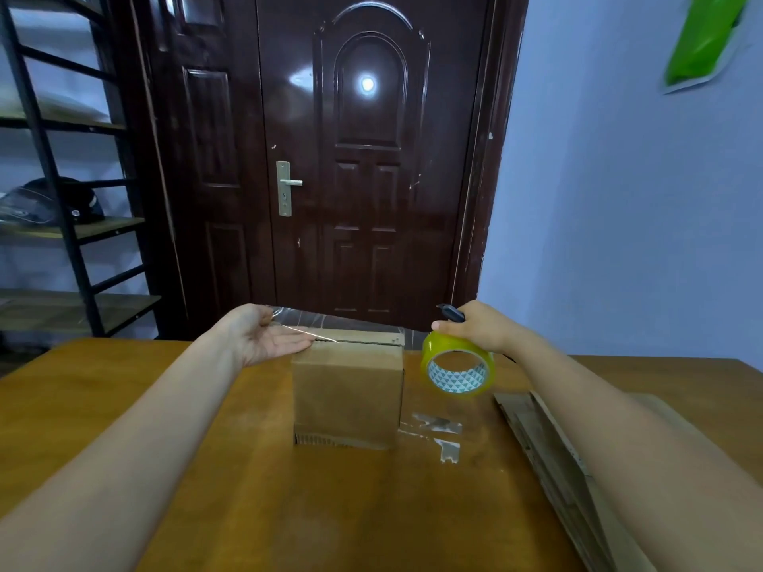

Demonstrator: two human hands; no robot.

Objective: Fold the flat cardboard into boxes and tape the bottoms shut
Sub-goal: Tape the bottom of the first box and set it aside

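A folded brown cardboard box [347, 396] stands on the wooden table [124, 406] with its closed flaps on top. A clear strip of tape [338, 319] stretches across the box top, from my left hand [268, 336] to a yellow tape roll [457, 370]. My left hand is at the box's upper left corner, palm up with straight fingers, and its thumb pins the tape end. My right hand [475, 326] grips the roll from above, to the right of the box, and also holds a small dark cutter [452, 312].
A stack of flat cardboard [549, 456] lies on the table at the right, partly under my right forearm. Scraps of clear tape [439, 433] stick to the table beside the box. A dark door [330, 158] and a metal shelf rack [62, 200] stand behind the table.
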